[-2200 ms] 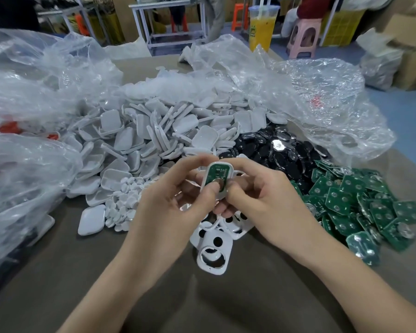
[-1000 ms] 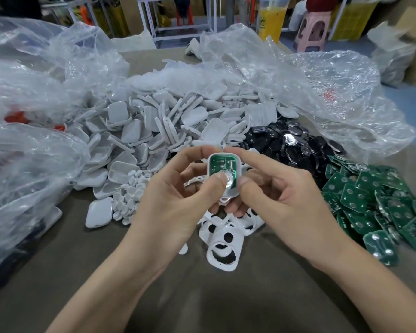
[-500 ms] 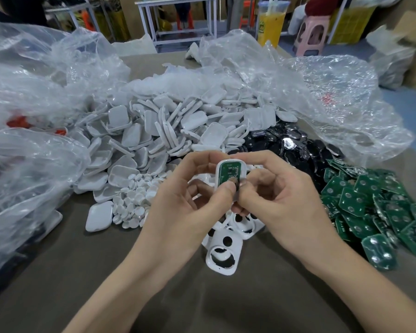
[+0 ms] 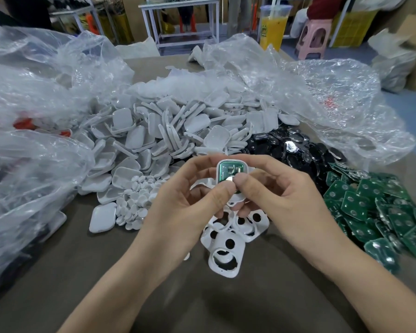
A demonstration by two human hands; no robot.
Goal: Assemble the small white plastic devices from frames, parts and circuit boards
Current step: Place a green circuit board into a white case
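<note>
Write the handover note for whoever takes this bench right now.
Left hand and right hand both pinch the half-built device above the table, with the thumbs pressing on the green board seated in its white frame.
Supplies: white shells behind, small round white pieces at left, black parts at right rear, circuit boards at right, empty frames below the hands.
Done: board in frame.
Left: probably a closing shell and any other parts, then the next frame.
</note>
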